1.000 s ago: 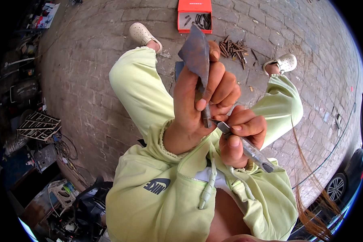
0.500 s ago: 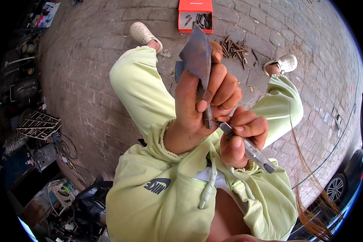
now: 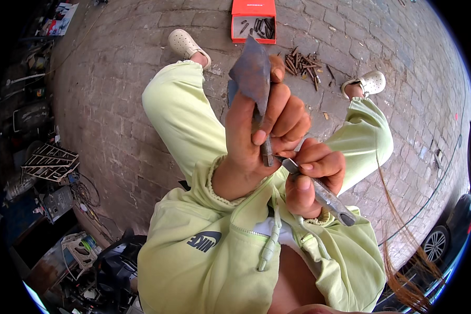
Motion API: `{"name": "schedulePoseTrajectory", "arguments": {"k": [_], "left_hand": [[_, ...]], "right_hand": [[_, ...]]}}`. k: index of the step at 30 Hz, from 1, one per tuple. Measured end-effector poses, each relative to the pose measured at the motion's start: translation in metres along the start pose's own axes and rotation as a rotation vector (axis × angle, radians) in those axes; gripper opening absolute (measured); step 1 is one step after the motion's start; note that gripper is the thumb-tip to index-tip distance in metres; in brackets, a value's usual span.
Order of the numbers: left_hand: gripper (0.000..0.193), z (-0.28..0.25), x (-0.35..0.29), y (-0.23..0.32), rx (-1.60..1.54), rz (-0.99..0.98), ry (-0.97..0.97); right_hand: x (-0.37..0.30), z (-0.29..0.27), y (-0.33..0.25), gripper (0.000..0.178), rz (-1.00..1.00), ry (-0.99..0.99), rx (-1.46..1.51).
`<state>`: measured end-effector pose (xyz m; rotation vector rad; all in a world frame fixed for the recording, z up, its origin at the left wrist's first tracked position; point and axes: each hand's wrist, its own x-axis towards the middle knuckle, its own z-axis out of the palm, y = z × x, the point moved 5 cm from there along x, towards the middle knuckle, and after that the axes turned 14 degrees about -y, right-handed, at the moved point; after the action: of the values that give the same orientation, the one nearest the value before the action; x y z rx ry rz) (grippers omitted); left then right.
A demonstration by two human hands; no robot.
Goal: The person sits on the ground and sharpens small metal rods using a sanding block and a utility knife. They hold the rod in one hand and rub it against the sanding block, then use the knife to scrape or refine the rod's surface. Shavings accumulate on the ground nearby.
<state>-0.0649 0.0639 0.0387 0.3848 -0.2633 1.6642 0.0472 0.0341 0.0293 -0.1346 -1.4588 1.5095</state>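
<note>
My left hand [image 3: 269,118], raised in front of my chest, is closed around a slim grey metal rod [image 3: 267,154] whose lower end sticks out below the fingers. The same hand grips a dark grey, rust-stained sheet [image 3: 252,73] that looks like sandpaper, pointing up past the thumb. My right hand [image 3: 316,175], lower and to the right, pinches a thicker silver metal tool [image 3: 329,201] with a scooped or hollow lower end. This tool's upper end sits close beside the rod; whether they touch I cannot tell.
On the paving ahead stands an open red box [image 3: 254,26] with several dark metal bits. A heap of rusty bits [image 3: 304,65] lies right of it. A blue-grey piece [image 3: 232,91] shows behind my left hand. Clutter and a metal rack [image 3: 49,162] line the left; a car [image 3: 450,230] stands right.
Both hands have shifted slightly left, and the sheet and the two metal pieces moved with them. Both grips look the same.
</note>
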Motion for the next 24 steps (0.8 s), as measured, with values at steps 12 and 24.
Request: {"name": "schedulePoseTrajectory", "arguments": {"k": [12, 24], "left_hand": [[0.018, -0.001, -0.001, -0.001, -0.104, 0.009, 0.028], [0.011, -0.015, 0.002, 0.007, -0.163, 0.035, 0.137]], "right_hand": [[0.000, 0.002, 0.004, 0.021, -0.028, -0.043, 0.095], [-0.002, -0.030, 0.029, 0.030, -0.003, 0.400, 0.481]]}}
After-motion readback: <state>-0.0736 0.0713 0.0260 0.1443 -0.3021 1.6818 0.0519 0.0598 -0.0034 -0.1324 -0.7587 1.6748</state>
